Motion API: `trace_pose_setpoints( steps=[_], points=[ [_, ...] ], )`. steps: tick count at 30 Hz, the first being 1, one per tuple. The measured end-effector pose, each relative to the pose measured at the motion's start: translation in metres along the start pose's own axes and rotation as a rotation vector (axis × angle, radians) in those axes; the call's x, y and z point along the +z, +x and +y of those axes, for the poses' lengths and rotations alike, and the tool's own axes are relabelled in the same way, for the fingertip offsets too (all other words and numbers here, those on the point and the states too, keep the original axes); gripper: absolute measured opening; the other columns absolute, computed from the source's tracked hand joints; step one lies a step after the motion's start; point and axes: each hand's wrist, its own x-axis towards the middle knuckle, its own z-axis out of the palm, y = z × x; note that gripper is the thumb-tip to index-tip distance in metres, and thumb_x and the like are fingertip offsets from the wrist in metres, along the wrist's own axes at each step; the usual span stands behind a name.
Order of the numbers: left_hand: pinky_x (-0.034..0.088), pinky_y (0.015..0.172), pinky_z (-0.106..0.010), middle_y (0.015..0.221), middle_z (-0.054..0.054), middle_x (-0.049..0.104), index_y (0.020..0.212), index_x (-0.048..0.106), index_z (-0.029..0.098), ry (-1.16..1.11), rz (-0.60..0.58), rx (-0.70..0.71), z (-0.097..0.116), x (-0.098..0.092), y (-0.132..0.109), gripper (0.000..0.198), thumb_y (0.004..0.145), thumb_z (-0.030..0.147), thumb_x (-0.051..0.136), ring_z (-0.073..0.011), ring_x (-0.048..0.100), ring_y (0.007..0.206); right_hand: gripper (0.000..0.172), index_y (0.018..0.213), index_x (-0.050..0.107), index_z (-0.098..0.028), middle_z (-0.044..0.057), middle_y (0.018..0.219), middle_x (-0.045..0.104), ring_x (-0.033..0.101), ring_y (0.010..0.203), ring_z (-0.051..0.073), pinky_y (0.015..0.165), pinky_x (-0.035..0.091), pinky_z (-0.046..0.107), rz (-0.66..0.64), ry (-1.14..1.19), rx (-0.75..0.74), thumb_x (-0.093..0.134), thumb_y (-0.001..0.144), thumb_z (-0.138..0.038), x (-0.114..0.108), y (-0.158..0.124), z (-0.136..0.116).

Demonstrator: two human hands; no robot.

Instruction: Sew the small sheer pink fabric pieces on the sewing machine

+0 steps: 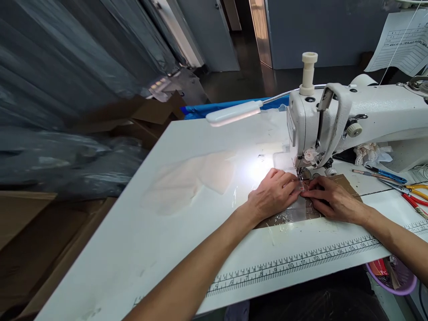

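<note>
My left hand (276,194) lies just left of the needle, its fingers bunched together on a small sheer pinkish piece of fabric (302,188). From the other side my right hand (334,200) pinches the same piece between thumb and fingers. Both sets of fingertips nearly meet in front of the presser foot (300,173) of a white sewing machine (374,107). Most of the fabric is hidden by my fingers. Beneath the hands is a brown patch (346,185) with a clear, shiny covering on the table.
Scissors with yellow handles (417,189), red-handled snips (414,205) and a blue pen-like tool (389,174) lie at right. A lamp (234,113) lights the white table (160,249). A purple basket (404,287) hangs below. Cardboard boxes (50,249) stand at left.
</note>
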Motion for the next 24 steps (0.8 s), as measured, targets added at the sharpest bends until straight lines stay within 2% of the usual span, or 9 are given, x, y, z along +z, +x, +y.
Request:
trace_pose_setpoints(
  steps=[4, 7, 12, 16, 19, 22, 24],
  points=[
    [0.043, 0.075, -0.037, 0.099, -0.007, 0.074, 0.091, 0.07, 0.021, -0.05, -0.039, 0.013, 0.001, -0.002, 0.001, 0.031, 0.099, 0.028, 0.04, -0.0195, 0.062, 0.081, 0.029, 0.112, 0.071, -0.021, 0.011, 0.104, 0.059, 0.062, 0.095, 0.022, 0.083, 0.06, 0.042, 0.002, 0.003, 0.01, 0.049, 0.094, -0.017, 0.001, 0.0, 0.001],
    [0.045, 0.075, -0.038, 0.106, -0.008, 0.073, 0.096, 0.07, 0.021, -0.048, -0.057, 0.054, 0.001, -0.008, -0.001, 0.028, 0.095, 0.028, 0.043, -0.0212, 0.063, 0.083, 0.03, 0.115, 0.07, -0.021, 0.011, 0.105, 0.059, 0.062, 0.098, 0.023, 0.084, 0.06, 0.042, -0.001, -0.003, 0.019, 0.049, 0.094, -0.017, 0.002, -0.001, 0.001],
    [0.046, 0.079, -0.041, 0.115, -0.012, 0.07, 0.108, 0.069, 0.017, -0.018, -0.045, 0.14, -0.001, -0.015, -0.005, 0.031, 0.09, 0.037, 0.052, -0.0242, 0.063, 0.088, 0.031, 0.12, 0.067, -0.017, 0.013, 0.106, 0.057, 0.061, 0.101, 0.024, 0.086, 0.059, 0.042, 0.004, -0.018, 0.017, 0.047, 0.096, -0.018, 0.003, -0.001, 0.001],
    [0.045, 0.082, -0.042, 0.106, -0.009, 0.072, 0.102, 0.068, 0.017, 0.051, 0.047, 0.184, 0.001, -0.014, -0.003, 0.024, 0.092, 0.032, 0.052, -0.0214, 0.062, 0.083, 0.033, 0.124, 0.064, -0.012, 0.015, 0.104, 0.056, 0.06, 0.097, 0.024, 0.085, 0.059, 0.042, 0.017, -0.04, 0.015, 0.043, 0.1, -0.022, 0.004, -0.001, 0.0],
    [0.045, 0.077, -0.036, 0.091, -0.003, 0.073, 0.087, 0.066, 0.017, 0.043, 0.145, 0.253, 0.004, -0.011, -0.001, 0.014, 0.093, 0.02, 0.054, -0.0154, 0.06, 0.072, 0.036, 0.13, 0.06, -0.012, 0.015, 0.103, 0.055, 0.059, 0.095, 0.024, 0.084, 0.059, 0.043, 0.003, -0.07, 0.018, 0.041, 0.102, -0.024, 0.005, -0.001, 0.001],
    [0.045, 0.072, -0.031, 0.083, 0.0, 0.073, 0.078, 0.063, 0.017, 0.045, 0.183, 0.301, 0.005, -0.007, -0.001, 0.02, 0.094, 0.012, 0.052, -0.0118, 0.058, 0.067, 0.037, 0.132, 0.058, -0.013, 0.014, 0.103, 0.054, 0.059, 0.094, 0.023, 0.083, 0.059, 0.043, -0.006, -0.088, 0.023, 0.04, 0.102, -0.024, 0.004, -0.001, 0.0],
    [0.045, 0.07, -0.03, 0.083, 0.0, 0.072, 0.077, 0.064, 0.017, 0.065, 0.182, 0.291, 0.006, -0.006, -0.001, 0.023, 0.095, 0.012, 0.051, -0.0117, 0.057, 0.065, 0.035, 0.13, 0.059, -0.014, 0.014, 0.103, 0.054, 0.059, 0.094, 0.023, 0.083, 0.059, 0.042, -0.007, -0.085, 0.023, 0.041, 0.102, -0.023, 0.004, -0.001, 0.0]
  ],
)
